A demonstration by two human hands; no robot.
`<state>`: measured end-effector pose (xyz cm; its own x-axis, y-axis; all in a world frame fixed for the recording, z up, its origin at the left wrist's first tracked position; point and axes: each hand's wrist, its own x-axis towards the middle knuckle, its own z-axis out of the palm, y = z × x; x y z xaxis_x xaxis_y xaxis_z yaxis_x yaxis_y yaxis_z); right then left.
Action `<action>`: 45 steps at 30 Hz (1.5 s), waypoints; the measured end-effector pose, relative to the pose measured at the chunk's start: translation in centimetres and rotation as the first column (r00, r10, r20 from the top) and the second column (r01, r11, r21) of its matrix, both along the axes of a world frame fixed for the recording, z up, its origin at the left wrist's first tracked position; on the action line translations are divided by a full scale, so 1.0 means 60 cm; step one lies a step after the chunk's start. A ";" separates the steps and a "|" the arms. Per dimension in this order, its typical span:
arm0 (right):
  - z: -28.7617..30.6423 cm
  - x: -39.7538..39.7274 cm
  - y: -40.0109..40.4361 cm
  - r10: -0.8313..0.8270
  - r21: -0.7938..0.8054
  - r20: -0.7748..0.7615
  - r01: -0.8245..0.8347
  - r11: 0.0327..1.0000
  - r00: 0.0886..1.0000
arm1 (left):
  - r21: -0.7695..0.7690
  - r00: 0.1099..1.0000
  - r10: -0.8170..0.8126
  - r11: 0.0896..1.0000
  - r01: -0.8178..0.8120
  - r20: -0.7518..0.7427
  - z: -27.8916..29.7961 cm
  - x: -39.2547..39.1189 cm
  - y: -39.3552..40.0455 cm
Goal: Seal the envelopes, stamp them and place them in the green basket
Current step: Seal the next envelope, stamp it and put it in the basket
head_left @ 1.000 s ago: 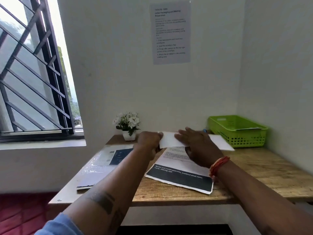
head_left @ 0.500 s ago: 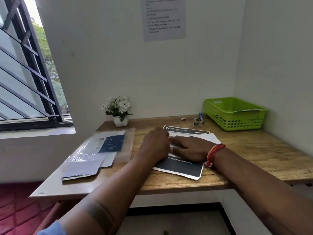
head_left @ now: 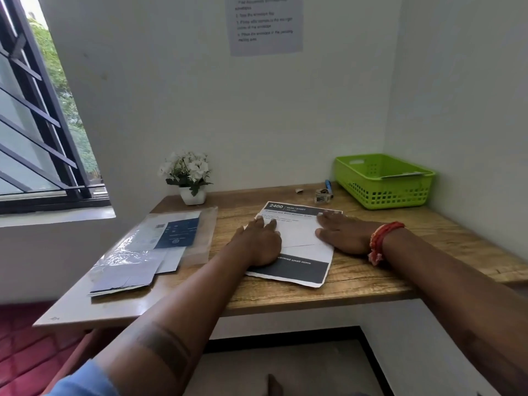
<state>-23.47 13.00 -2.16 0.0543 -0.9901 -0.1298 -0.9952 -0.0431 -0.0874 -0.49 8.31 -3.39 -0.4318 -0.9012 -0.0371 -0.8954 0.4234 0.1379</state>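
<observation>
A white envelope (head_left: 300,234) lies flat on a printed sheet with dark bands (head_left: 294,271) in the middle of the wooden table (head_left: 400,270). My left hand (head_left: 258,242) presses flat on the envelope's left end. My right hand (head_left: 341,231) lies flat on its right end, fingers straight. The green basket (head_left: 383,181) stands at the back right corner against the wall; the edge of an envelope shows over its right rim. A small stamp roll (head_left: 323,194) and a blue pen (head_left: 328,184) lie just left of the basket.
A clear plastic sleeve with papers and envelopes (head_left: 148,247) lies on the table's left part. A white pot of white flowers (head_left: 190,178) stands at the back. A window with bars is at the left. An instruction sheet (head_left: 265,24) hangs on the wall.
The envelope, held up over the table a second ago, now lies flat on the printed sheet. Both hands have spread apart to its two ends. The camera has tilted down.
</observation>
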 end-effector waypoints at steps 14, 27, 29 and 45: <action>0.054 -0.035 -0.079 -0.127 -0.436 0.146 0.179 0.882 0.981 | -0.131 0.988 -0.037 0.991 0.018 -0.149 0.062 -0.057 -0.017; 0.016 -0.055 -0.194 -0.031 -0.506 0.455 0.287 0.814 0.890 | -0.284 0.752 -0.097 0.951 -0.123 -0.652 0.025 -0.144 -0.122; 0.023 -0.049 -0.182 0.086 -0.418 0.657 0.266 0.869 0.749 | -0.283 0.689 -0.105 0.947 -0.151 -0.717 0.026 -0.132 -0.132; 0.017 -0.033 -0.166 0.203 -0.381 0.717 0.131 0.915 0.667 | -0.065 0.363 -0.012 0.989 -0.134 -0.932 0.031 -0.100 -0.143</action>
<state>-25.47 3.04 -1.12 0.0014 -0.9401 0.3408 -0.6051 -0.2721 -0.7482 -6.47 -0.28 -1.54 -0.0704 -0.8913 0.4478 -0.2544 0.4501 0.8560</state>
